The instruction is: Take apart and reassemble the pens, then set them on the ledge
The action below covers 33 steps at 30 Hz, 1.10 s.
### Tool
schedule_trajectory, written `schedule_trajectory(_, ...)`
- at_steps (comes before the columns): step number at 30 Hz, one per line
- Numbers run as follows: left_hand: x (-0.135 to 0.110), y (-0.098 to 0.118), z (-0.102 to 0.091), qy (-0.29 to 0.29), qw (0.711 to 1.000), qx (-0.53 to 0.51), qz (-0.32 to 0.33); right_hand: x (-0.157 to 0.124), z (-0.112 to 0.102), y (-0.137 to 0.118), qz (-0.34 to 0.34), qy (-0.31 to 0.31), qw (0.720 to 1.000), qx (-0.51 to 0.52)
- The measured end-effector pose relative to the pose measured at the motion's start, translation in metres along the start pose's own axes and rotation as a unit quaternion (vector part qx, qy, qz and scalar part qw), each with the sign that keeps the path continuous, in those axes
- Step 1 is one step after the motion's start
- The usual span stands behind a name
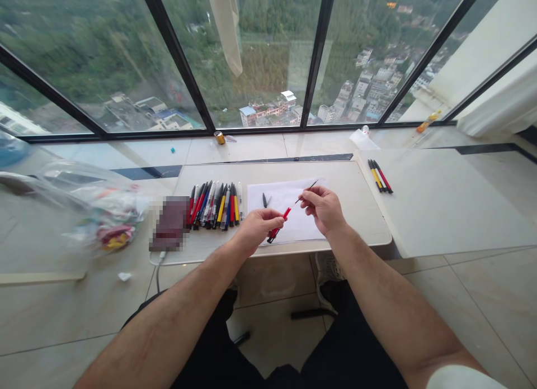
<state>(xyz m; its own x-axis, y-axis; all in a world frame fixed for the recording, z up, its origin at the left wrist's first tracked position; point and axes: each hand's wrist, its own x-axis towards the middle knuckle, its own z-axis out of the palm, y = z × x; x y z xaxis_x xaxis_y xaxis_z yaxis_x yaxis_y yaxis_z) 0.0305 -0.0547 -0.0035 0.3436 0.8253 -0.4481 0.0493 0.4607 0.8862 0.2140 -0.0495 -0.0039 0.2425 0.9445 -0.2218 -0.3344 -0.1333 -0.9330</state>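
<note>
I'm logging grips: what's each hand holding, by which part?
Left hand: a red pen barrel, around its middle. Right hand: a thin dark rod, toward its lower end.

Pen row (215,206) blocking L of paper (289,194), blk pen part (264,199) on it, passable tabletop (361,213) to R

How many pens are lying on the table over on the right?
3, side by side on the right-hand table: a yellow pen on the left, a white pen between, and a red pen on the right. None there looks hidden.
</note>
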Motion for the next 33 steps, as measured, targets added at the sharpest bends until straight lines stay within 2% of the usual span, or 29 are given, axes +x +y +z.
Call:
schedule_trajectory(4, -0.0007, -0.0007, -0.0019, -0.004, 1.000, 0.001, 0.000, 0.0018, 0.0009, -0.0009, 0.000, 0.019, 1.000, -0.005)
schedule_trajectory(9, -0.0005, -0.0030, -0.0032, -0.006, 1.000, 0.004, 0.001, -0.0003, 0.0037, -0.0026, 0.013, 0.005, 1.000, -0.017)
schedule_trajectory(15, 0.0003, -0.0027, -0.0036, -0.006, 1.000, 0.011, 0.010, 0.0000, 0.0025, -0.0002, -0.001, 0.001, 1.000, -0.027)
schedule_trajectory(21, -0.0014, -0.0008, -0.0022, -0.008, 1.000, 0.018, 0.018, -0.0042, 0.0052, 0.0015, 0.045, -0.078, 0.994, -0.065)
schedule_trajectory(27, -0.0027, 0.0000, -0.0025, -0.002, 1.000, 0.007, 0.017, -0.0074, 0.0074, 0.0046, 0.072, -0.124, 0.984, -0.106)
schedule_trajectory(30, -0.0027, -0.0007, -0.0032, 0.000, 1.000, 0.013, 0.018, -0.0063, 0.0061, 0.0052, 0.070, -0.128, 0.983, -0.113)
schedule_trajectory(33, -0.0022, -0.0015, -0.0036, -0.001, 1.000, 0.013, 0.021, -0.0044, 0.0052, 0.0056, 0.066, -0.101, 0.990, -0.079)
